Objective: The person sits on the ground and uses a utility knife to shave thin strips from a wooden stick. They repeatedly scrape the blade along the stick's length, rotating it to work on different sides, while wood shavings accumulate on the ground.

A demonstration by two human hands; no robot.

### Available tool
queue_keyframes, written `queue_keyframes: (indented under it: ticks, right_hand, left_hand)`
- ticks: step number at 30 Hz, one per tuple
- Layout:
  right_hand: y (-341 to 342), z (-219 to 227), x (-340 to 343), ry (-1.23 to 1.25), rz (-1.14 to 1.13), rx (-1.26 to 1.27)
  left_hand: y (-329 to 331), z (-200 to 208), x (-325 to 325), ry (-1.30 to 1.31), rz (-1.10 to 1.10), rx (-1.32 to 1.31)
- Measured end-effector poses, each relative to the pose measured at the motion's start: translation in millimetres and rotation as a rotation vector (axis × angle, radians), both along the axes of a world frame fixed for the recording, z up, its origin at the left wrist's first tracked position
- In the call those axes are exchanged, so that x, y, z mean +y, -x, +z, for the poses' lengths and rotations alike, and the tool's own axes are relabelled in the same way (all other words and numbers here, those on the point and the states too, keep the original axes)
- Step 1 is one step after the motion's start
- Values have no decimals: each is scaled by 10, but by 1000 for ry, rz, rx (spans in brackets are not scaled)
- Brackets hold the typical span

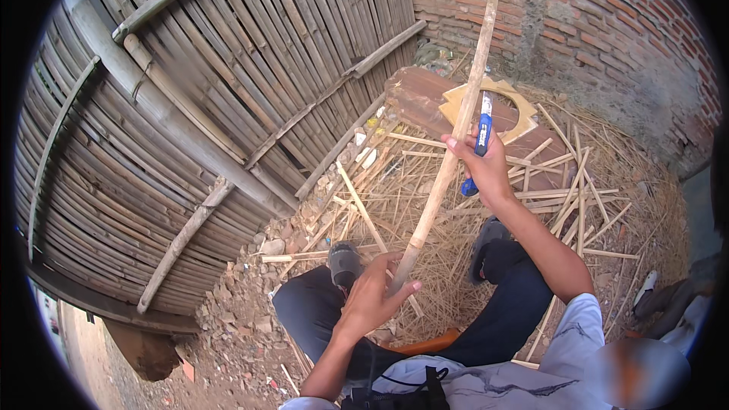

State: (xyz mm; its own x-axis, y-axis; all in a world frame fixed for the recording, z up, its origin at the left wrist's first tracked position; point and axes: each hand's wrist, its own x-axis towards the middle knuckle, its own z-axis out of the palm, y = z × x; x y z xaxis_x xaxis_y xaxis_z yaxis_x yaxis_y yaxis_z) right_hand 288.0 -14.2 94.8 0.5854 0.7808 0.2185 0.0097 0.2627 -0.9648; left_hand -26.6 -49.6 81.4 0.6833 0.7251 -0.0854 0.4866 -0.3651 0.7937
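Observation:
A long, pale bamboo strip [434, 205] slants up and away from my lap, its far end rising toward the brick wall. Its lower, darker end rests in my left hand [370, 300], with the fingers behind it and the thumb stretched to the right. Higher up, my right hand [488, 165] grips a blue utility knife [484, 135] with its blade out, pointing away from me. The thumb and fingertips of that hand also touch the strip. Part of the knife's handle is hidden by the hand.
Several cut bamboo strips [581, 190] and shavings [414, 273] cover the ground around my feet. Beyond them lie a brown board [414, 99] and a yellowish panel with a round hole [520, 129]. A bamboo wall [228, 53] stands left, a brick wall [592, 23] ahead and right.

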Motion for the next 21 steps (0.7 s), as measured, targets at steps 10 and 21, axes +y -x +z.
queue_keyframes:
  ticks: [10,21]
  right_hand:
    - [134,194,-156,-43,70,-115]
    - [729,24,-595,-118,341,-1161]
  left_hand:
    - [-31,-371,-18,62,150,-173]
    - [58,-12,-74,96,250,-285]
